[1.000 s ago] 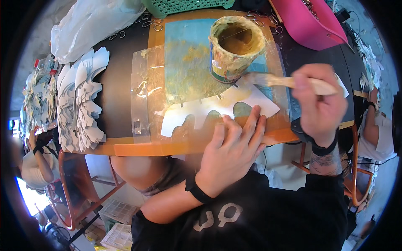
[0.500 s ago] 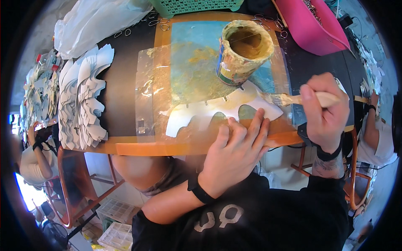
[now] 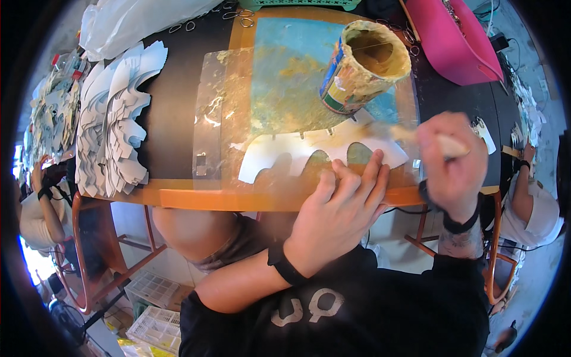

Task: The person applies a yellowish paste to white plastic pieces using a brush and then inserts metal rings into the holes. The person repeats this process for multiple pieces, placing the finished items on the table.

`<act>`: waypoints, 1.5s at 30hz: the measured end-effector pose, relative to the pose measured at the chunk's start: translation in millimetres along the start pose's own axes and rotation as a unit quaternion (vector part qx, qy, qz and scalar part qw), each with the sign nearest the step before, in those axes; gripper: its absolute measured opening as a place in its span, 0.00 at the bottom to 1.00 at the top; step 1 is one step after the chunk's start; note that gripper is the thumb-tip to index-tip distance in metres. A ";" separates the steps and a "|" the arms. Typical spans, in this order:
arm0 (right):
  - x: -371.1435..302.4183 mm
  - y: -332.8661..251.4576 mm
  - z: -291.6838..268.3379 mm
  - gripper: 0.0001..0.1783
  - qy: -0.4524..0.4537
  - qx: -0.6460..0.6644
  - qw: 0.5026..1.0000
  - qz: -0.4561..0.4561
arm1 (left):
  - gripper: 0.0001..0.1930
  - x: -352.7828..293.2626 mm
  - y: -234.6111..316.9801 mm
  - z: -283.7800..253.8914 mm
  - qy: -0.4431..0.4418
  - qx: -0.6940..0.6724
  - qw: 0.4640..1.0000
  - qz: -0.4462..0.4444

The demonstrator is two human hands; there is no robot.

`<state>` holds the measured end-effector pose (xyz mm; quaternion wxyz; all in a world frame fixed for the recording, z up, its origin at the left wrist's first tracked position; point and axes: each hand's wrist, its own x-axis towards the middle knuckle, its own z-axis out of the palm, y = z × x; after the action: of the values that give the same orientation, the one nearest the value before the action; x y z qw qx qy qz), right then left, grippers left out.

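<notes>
A white cut piece (image 3: 285, 152) with a scalloped lower edge and small notches along its top lies on a glue-smeared clear sheet (image 3: 208, 119). My left hand (image 3: 336, 214) presses its outstretched fingertips on the piece's lower right edge. In my right hand (image 3: 455, 163) is a paintbrush (image 3: 407, 134), gripped by its pale wooden handle. Its bristles are smeared by motion over the right part of the piece. Just behind the piece stands a can (image 3: 363, 71) crusted with yellowish glue and partly filled with it.
Stacked white scalloped pieces (image 3: 116, 119) lie at the left, below a translucent plastic bag (image 3: 131, 24). Scissors (image 3: 239, 16) and a green basket (image 3: 297, 3) sit at the back. A pink bin (image 3: 455, 44) stands back right. Other people (image 3: 44, 208) sit at both sides.
The brush has swept a little to the left over the piece, and my right hand has shifted left with it. My left hand stays on the piece. The whole view has shifted slightly.
</notes>
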<state>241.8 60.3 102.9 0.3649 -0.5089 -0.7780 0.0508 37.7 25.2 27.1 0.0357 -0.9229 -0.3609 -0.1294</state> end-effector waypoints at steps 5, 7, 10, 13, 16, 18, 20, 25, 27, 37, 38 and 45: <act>-4.8 -11.3 -5.7 0.02 0.025 0.054 0.997 0.048 | 0.30 1.2 0.6 -0.7 0.010 0.015 1.000 0.001; 2.9 -12.2 4.1 0.03 -0.033 0.032 0.999 -0.028 | 0.30 0.5 0.4 0.1 0.009 0.011 1.000 -0.001; 0.8 -7.9 -4.6 0.03 0.031 -0.024 0.995 0.087 | 0.30 0.0 1.0 1.5 0.011 0.015 1.000 -0.005; -5.6 -8.8 -4.9 0.03 0.029 0.034 0.995 0.090 | 0.30 0.3 0.9 -0.4 0.010 0.021 1.000 -0.005; 2.1 -6.3 -8.5 0.02 -0.024 -0.012 0.999 0.043 | 0.30 -1.9 0.5 -0.1 0.009 0.021 1.000 -0.004; -2.6 -4.6 -18.2 0.05 0.062 -0.048 0.994 0.076 | 0.31 -4.3 -0.8 -3.0 0.004 0.007 1.000 -0.006; -9.9 -15.9 -20.8 0.07 0.133 0.058 0.983 0.116 | 0.31 -8.0 -2.5 -11.2 -0.006 -0.019 1.000 -0.010; -0.7 -40.2 8.8 0.05 0.100 0.192 0.976 -0.008 | 0.30 -34.1 -17.0 -21.7 0.002 -0.057 0.998 -0.024; 5.6 -50.5 20.2 0.05 0.088 0.192 0.977 -0.014 | 0.30 -45.4 -24.7 -25.6 0.006 -0.058 0.997 -0.044; 13.0 -66.4 37.0 0.04 0.051 0.051 0.990 0.119 | 0.30 -59.5 -32.4 -24.7 0.004 -0.051 0.997 -0.062; 12.8 -67.1 42.2 0.05 0.018 0.066 0.995 0.072 | 0.30 -58.9 -32.0 -23.4 0.005 -0.046 0.997 -0.060; 8.6 -50.0 -14.6 0.08 0.196 0.097 0.973 0.076 | 0.28 -59.5 -52.9 -32.1 0.047 -0.179 0.982 -0.029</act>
<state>211.2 39.3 140.5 0.5532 -0.5289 -0.6414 0.0526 -46.9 20.0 40.8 -0.1167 -0.8964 -0.3569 -0.2356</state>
